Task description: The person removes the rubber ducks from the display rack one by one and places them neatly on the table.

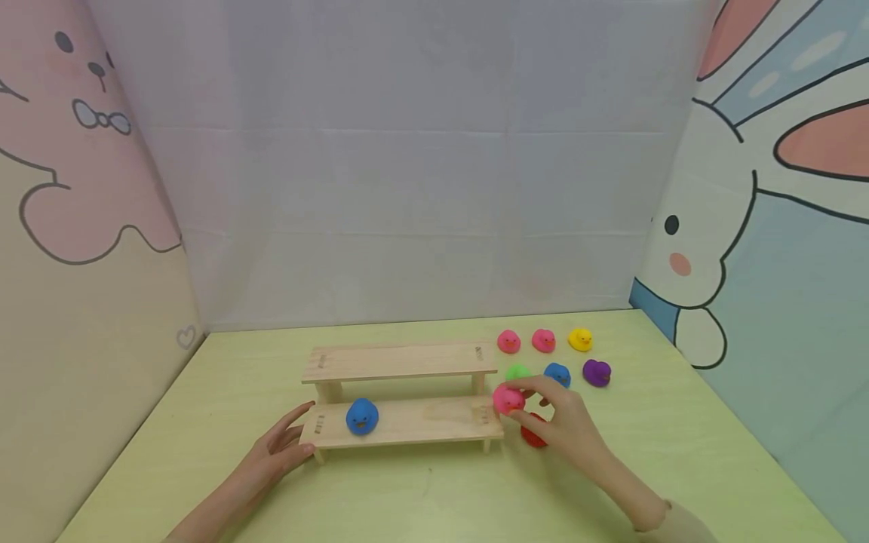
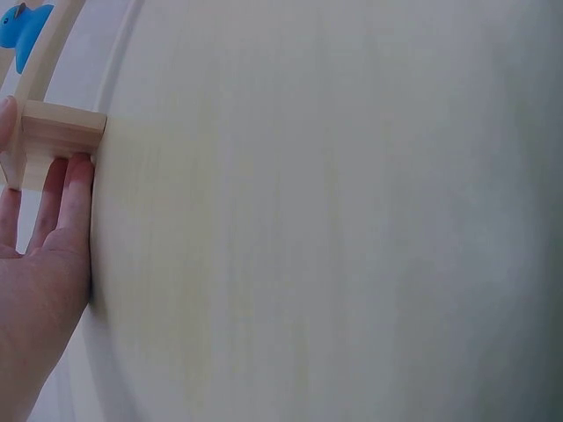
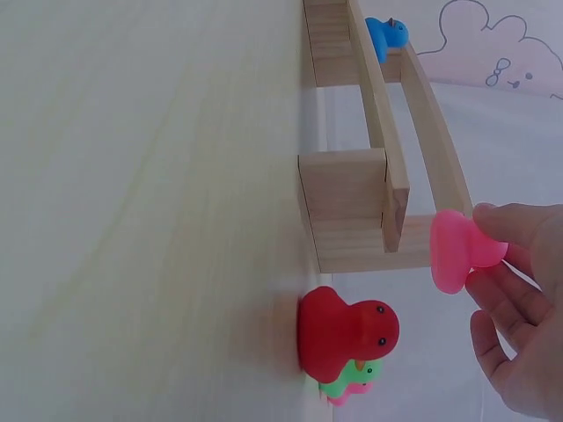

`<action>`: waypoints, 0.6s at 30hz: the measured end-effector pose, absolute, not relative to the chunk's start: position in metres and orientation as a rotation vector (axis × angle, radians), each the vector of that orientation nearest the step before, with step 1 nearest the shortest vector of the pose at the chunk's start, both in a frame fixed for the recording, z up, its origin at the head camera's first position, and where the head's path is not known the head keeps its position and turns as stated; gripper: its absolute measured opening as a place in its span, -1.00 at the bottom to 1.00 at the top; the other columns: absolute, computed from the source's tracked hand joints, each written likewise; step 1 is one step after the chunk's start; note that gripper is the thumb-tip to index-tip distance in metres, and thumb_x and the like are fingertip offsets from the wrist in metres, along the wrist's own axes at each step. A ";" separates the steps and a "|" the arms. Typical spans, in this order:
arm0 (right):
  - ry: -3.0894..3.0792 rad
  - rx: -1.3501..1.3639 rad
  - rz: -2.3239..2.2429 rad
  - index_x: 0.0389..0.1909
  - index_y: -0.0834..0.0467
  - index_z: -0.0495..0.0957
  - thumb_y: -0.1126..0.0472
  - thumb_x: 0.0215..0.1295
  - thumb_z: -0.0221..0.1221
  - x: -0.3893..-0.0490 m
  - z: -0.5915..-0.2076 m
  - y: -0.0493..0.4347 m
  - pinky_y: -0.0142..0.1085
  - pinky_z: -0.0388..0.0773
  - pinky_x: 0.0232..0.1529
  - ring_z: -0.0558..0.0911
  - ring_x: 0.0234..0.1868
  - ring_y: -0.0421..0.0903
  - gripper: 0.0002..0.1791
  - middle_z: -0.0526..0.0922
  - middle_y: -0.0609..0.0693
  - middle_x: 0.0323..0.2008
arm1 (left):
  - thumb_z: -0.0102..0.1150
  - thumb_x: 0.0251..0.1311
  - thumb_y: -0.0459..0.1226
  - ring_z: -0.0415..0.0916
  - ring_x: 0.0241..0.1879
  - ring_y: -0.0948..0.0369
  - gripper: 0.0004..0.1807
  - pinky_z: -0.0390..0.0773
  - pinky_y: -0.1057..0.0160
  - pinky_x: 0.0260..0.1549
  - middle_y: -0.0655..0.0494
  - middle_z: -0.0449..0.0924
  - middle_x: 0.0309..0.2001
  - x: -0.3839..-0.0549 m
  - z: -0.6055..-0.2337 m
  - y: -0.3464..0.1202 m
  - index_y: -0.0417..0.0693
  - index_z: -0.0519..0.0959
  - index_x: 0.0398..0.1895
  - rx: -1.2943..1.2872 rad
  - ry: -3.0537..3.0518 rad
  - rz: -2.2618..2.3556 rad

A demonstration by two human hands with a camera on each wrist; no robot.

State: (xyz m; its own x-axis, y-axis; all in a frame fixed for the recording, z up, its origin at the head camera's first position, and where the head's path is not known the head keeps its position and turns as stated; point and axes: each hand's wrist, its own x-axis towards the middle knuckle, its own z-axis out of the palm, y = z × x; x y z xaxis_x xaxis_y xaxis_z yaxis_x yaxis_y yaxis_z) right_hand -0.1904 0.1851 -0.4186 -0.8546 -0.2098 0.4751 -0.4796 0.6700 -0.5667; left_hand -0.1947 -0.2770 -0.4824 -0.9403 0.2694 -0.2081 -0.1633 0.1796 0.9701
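Observation:
A two-step wooden shelf [image 1: 428,426] stands mid-table, with a blue toy duck [image 1: 362,417] on the left part of its lower board. My left hand [image 1: 274,451] holds the left end of that lower step, thumb at the front and fingers by the end support [image 2: 66,126]. At the other end, my right hand [image 1: 569,422] pinches a pink toy duck [image 1: 506,398] between thumb and fingers. In the right wrist view the pink duck [image 3: 456,251] is held up off the table, beside the board's right end. A red duck [image 3: 339,334] sits below it, partly covered by my hand in the head view.
Right of the shelf stand more ducks: two pink [image 1: 509,342], a yellow one [image 1: 580,339], a green one [image 1: 518,371], a blue one [image 1: 557,375] and a purple one [image 1: 597,372]. A white backdrop [image 1: 421,188] closes the rear, with cartoon-printed panels at both sides.

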 end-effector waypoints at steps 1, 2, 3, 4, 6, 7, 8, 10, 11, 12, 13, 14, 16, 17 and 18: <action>-2.518 0.532 0.996 0.02 0.00 0.63 0.25 0.01 0.48 -0.191 -0.419 0.188 -0.32 0.60 -0.21 0.63 -0.13 -0.21 -0.51 0.72 -0.19 -0.10 | 0.15 0.35 -0.26 0.50 0.12 0.45 -0.17 0.49 0.45 0.06 -0.18 0.28 0.38 -0.195 -0.483 -0.277 0.19 -0.04 0.58 0.105 2.130 1.818; -2.518 0.524 0.985 0.02 0.00 0.64 0.26 0.01 0.48 -0.191 -0.419 0.190 -0.31 0.60 -0.20 0.62 -0.13 -0.22 -0.51 0.72 -0.19 -0.10 | 0.14 0.35 -0.26 0.50 0.12 0.46 -0.17 0.49 0.45 0.06 -0.18 0.28 0.38 -0.195 -0.483 -0.277 0.19 -0.05 0.58 0.108 2.130 1.818; -2.522 0.515 0.971 0.02 0.00 0.64 0.27 0.01 0.48 -0.191 -0.419 0.193 -0.31 0.60 -0.20 0.62 -0.13 -0.22 -0.51 0.72 -0.20 -0.10 | 0.14 0.35 -0.26 0.50 0.12 0.46 -0.17 0.49 0.45 0.06 -0.17 0.28 0.38 -0.195 -0.483 -0.277 0.19 -0.05 0.58 0.109 2.131 1.818; -2.524 0.505 0.958 0.02 -0.01 0.64 0.27 0.01 0.48 -0.192 -0.419 0.195 -0.30 0.60 -0.19 0.63 -0.13 -0.22 -0.51 0.72 -0.20 -0.11 | 0.15 0.35 -0.26 0.50 0.12 0.46 -0.17 0.49 0.45 0.06 -0.17 0.29 0.38 -0.195 -0.483 -0.277 0.19 -0.05 0.58 0.109 2.132 1.818; -2.530 0.485 0.937 0.02 -0.01 0.64 0.29 0.01 0.48 -0.192 -0.420 0.200 -0.28 0.60 -0.19 0.63 -0.13 -0.21 -0.51 0.72 -0.20 -0.12 | 0.15 0.35 -0.26 0.50 0.12 0.46 -0.17 0.49 0.45 0.06 -0.16 0.29 0.38 -0.195 -0.484 -0.278 0.19 -0.05 0.58 0.111 2.133 1.818; -2.534 0.474 0.925 0.02 -0.01 0.64 0.29 0.00 0.48 -0.193 -0.421 0.203 -0.26 0.61 -0.19 0.64 -0.13 -0.20 -0.51 0.73 -0.20 -0.12 | 0.15 0.35 -0.26 0.50 0.12 0.47 -0.17 0.49 0.45 0.06 -0.16 0.29 0.38 -0.196 -0.484 -0.278 0.19 -0.05 0.58 0.111 2.132 1.819; -2.539 0.464 0.915 0.02 -0.02 0.64 0.29 0.00 0.48 -0.193 -0.421 0.205 -0.26 0.61 -0.18 0.64 -0.13 -0.20 -0.51 0.73 -0.20 -0.12 | 0.15 0.35 -0.27 0.50 0.12 0.47 -0.17 0.49 0.46 0.06 -0.17 0.29 0.38 -0.196 -0.484 -0.278 0.19 -0.05 0.58 0.110 2.130 1.820; -2.547 0.445 0.901 0.03 -0.02 0.64 0.29 0.01 0.48 -0.193 -0.423 0.210 -0.25 0.60 -0.18 0.64 -0.13 -0.18 -0.50 0.73 -0.20 -0.12 | 0.15 0.35 -0.27 0.50 0.12 0.46 -0.16 0.49 0.46 0.06 -0.17 0.29 0.38 -0.196 -0.484 -0.278 0.19 -0.05 0.58 0.110 2.130 1.820; -2.548 0.441 0.891 0.03 -0.02 0.64 0.29 0.01 0.48 -0.192 -0.423 0.212 -0.26 0.60 -0.18 0.64 -0.13 -0.18 -0.50 0.73 -0.19 -0.12 | 0.15 0.35 -0.27 0.50 0.12 0.46 -0.16 0.49 0.46 0.06 -0.17 0.28 0.38 -0.196 -0.484 -0.278 0.19 -0.05 0.58 0.109 2.129 1.820; -2.549 0.436 0.877 0.04 -0.03 0.64 0.28 0.01 0.48 -0.192 -0.423 0.215 -0.25 0.60 -0.19 0.64 -0.13 -0.17 -0.50 0.73 -0.19 -0.12 | 0.15 0.35 -0.26 0.50 0.12 0.46 -0.16 0.49 0.46 0.06 -0.17 0.29 0.38 -0.196 -0.484 -0.277 0.19 -0.05 0.58 0.107 2.131 1.818; -2.551 0.433 0.862 0.04 -0.02 0.64 0.28 0.01 0.48 -0.192 -0.424 0.217 -0.24 0.60 -0.19 0.64 -0.13 -0.17 -0.49 0.73 -0.18 -0.12 | 0.15 0.35 -0.26 0.50 0.12 0.46 -0.16 0.49 0.46 0.06 -0.17 0.29 0.38 -0.196 -0.484 -0.277 0.19 -0.04 0.58 0.103 2.132 1.818; -2.552 0.432 0.846 0.04 -0.01 0.64 0.29 0.01 0.48 -0.191 -0.424 0.220 -0.24 0.61 -0.20 0.65 -0.14 -0.16 -0.49 0.73 -0.17 -0.12 | 0.16 0.35 -0.26 0.50 0.12 0.46 -0.16 0.49 0.46 0.06 -0.17 0.29 0.38 -0.196 -0.484 -0.277 0.20 -0.04 0.58 0.100 2.135 1.816; -2.556 0.426 0.814 0.04 0.00 0.64 0.29 0.00 0.48 -0.191 -0.425 0.225 -0.24 0.61 -0.22 0.66 -0.14 -0.15 -0.49 0.74 -0.15 -0.14 | 0.16 0.34 -0.26 0.51 0.12 0.45 -0.17 0.49 0.46 0.06 -0.17 0.29 0.38 -0.196 -0.484 -0.277 0.21 -0.03 0.58 0.095 2.138 1.814; -2.560 0.424 0.800 0.03 0.02 0.64 0.30 -0.02 0.49 -0.192 -0.425 0.227 -0.24 0.62 -0.22 0.66 -0.15 -0.14 -0.49 0.74 -0.14 -0.15 | 0.16 0.35 -0.26 0.51 0.12 0.44 -0.17 0.49 0.46 0.05 -0.16 0.30 0.38 -0.196 -0.485 -0.277 0.21 -0.03 0.58 0.093 2.140 1.813; -2.570 0.419 0.787 0.02 0.02 0.64 0.30 -0.02 0.49 -0.192 -0.426 0.230 -0.26 0.62 -0.23 0.67 -0.15 -0.13 -0.49 0.74 -0.13 -0.16 | 0.16 0.35 -0.26 0.51 0.12 0.44 -0.17 0.49 0.45 0.05 -0.16 0.30 0.37 -0.196 -0.485 -0.277 0.22 -0.02 0.58 0.091 2.142 1.812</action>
